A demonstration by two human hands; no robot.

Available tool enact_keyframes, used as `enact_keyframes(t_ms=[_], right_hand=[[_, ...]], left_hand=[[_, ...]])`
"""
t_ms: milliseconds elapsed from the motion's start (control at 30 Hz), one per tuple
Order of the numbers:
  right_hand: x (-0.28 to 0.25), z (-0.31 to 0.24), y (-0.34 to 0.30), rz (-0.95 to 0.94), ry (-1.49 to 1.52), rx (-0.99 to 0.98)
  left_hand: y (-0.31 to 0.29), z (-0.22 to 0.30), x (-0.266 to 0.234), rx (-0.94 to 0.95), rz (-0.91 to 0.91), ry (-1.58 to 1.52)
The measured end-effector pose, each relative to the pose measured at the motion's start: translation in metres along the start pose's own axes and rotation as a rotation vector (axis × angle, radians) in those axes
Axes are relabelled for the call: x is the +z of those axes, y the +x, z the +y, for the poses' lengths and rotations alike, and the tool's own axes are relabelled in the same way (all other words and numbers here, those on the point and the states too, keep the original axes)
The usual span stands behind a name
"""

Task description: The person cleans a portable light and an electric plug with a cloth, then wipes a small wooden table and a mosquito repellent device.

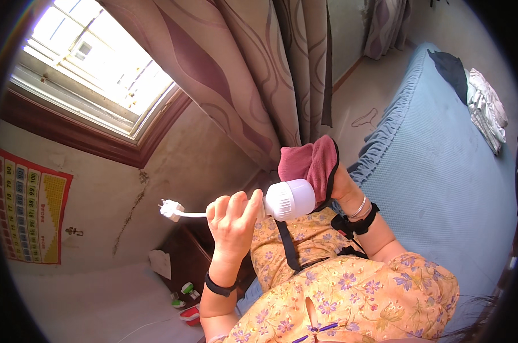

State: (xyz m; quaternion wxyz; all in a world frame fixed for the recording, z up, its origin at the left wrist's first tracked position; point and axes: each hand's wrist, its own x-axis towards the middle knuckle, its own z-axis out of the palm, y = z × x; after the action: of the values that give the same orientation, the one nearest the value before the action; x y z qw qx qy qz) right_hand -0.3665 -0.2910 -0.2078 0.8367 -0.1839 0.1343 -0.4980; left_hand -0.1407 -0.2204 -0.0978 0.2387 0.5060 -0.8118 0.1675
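Left hand [233,220] closed around the neck of a white bulb lamp [287,200], raised at chest height, white plug lead [173,210] projecting leftward. Right hand [336,183] wrapped in a maroon cloth [310,163], pressed against the lamp's dome. Patterned curtain [253,74] behind; blue bed [442,171] at right.

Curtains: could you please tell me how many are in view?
2. One large curtain hangs beside the window, behind the cloth; a second curtain hangs at the top, past the bed. Others may be out of frame.
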Motion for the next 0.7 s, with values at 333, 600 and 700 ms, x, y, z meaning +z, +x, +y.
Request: enact_keyframes(t_ms=[333, 600, 700], right_hand=[[0.09, -0.024, -0.004, -0.422, -1.252, 0.031], [0.077, 0.003, -0.006, -0.257, -1.113, -0.009], [0.074, 0.001, 0.0, -0.359, -1.055, 0.167]], left_hand=[[0.011, 0.005, -0.005, -0.072, -0.174, -0.007], [0.009, 0.009, 0.003, 0.109, -0.056, 0.086], [0.006, 0.012, 0.002, 0.166, -0.026, 0.105]])
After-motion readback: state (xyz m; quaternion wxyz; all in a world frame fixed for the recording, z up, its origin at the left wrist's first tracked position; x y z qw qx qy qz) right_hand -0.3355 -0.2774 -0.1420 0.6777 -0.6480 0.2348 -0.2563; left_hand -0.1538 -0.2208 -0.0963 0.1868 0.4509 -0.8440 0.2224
